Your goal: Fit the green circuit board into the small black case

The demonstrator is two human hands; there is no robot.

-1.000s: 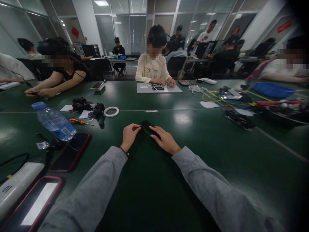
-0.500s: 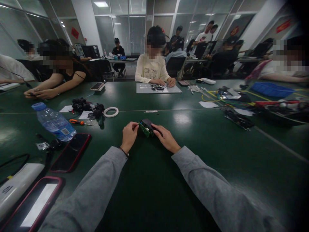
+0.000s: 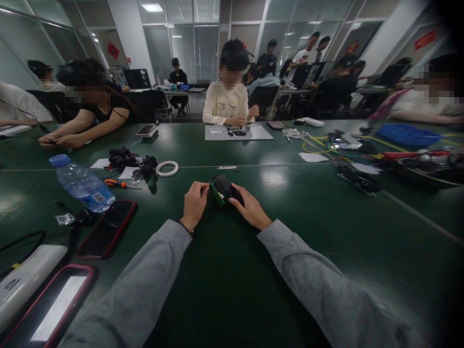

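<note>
Between my hands, over the green table (image 3: 224, 270), is a green circuit board (image 3: 218, 194) carrying small pale and blue parts. Directly behind it sits a black rounded casing (image 3: 225, 183), tilted up; whether the two are joined I cannot tell. My left hand (image 3: 194, 204) pinches the board's upper left edge between thumb and fingers. On the other side my right hand (image 3: 251, 207) grips the casing, its fingers behind and its thumb near the board's lower right end. The casing's far side is hidden.
To the left are a water bottle (image 3: 84, 186), a phone (image 3: 108, 229), an orange screwdriver (image 3: 116, 183), black cable bundles (image 3: 123, 158) and a white tape roll (image 3: 167, 168). Across the table a person works over a grey mat (image 3: 257, 133). Wires and a blue tray (image 3: 408, 134) lie right.
The black casing has tipped upward, showing more of its rounded face, and the board faces me more. My right thumb has shifted lower. The person opposite has raised one hand.
</note>
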